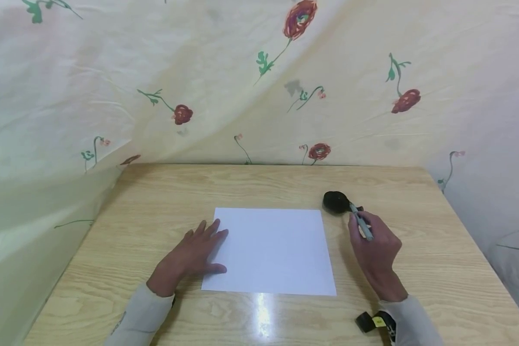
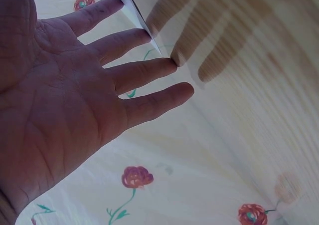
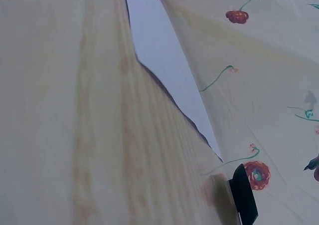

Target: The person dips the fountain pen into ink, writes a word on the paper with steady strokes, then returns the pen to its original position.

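Observation:
A blank white sheet of paper [image 1: 272, 252] lies on the wooden table; the right wrist view catches its edge at a slant. My left hand [image 1: 198, 247] rests at the sheet's left edge, fingers spread and thumb on the paper. The left wrist view shows that palm [image 2: 65, 100] with straight fingers. Right of the sheet, my right hand [image 1: 377, 242] pinches a grey marker [image 1: 360, 221]. Just beyond the marker sits a black rounded object [image 1: 336, 203] with a short stub, its kind unclear. In the right wrist view, only the marker's dark tip [image 3: 311, 164] shows at the right edge.
The light wooden table [image 1: 177, 185] runs back to a hanging cloth [image 1: 225, 81] with red flowers, which also drapes down both sides. A black wrist device [image 1: 365, 322] with a yellow label is at the right sleeve. Light glares off the table in front of the sheet.

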{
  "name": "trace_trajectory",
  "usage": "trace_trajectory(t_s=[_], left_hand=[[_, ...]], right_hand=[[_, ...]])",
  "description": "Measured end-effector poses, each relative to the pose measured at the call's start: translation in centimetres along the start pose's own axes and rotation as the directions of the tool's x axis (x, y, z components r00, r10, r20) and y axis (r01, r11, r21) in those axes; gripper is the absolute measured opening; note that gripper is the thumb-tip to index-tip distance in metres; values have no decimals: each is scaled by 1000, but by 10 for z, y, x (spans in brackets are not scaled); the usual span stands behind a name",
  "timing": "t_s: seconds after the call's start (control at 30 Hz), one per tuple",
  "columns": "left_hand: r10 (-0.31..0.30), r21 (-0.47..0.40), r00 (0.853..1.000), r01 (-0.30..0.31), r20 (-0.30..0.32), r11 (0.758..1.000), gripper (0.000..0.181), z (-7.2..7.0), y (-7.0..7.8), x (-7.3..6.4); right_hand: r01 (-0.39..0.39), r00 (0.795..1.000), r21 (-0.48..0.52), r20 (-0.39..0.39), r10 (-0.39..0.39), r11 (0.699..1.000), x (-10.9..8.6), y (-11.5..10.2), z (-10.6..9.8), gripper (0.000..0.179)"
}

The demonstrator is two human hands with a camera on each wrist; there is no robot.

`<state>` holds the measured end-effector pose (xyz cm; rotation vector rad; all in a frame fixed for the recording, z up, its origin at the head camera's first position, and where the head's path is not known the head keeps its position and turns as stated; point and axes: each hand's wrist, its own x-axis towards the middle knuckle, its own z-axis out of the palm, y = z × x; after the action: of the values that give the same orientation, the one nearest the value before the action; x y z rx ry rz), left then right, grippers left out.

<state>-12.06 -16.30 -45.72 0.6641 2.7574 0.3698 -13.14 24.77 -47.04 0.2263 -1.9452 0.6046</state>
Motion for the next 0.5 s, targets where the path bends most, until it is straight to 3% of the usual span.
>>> trace_trajectory(t_s=[0.23,0.5], left_hand=[[2,6,1000,-2,-4,1000,89,-1,1,0],[-10,7,1000,10,-5,1000,90,0,1,1]], right_hand=[[10,1000,-35,8,-10,999,-2,3,0,17],[25,999,-4,22,-25,1000,-3,6,3,20]])
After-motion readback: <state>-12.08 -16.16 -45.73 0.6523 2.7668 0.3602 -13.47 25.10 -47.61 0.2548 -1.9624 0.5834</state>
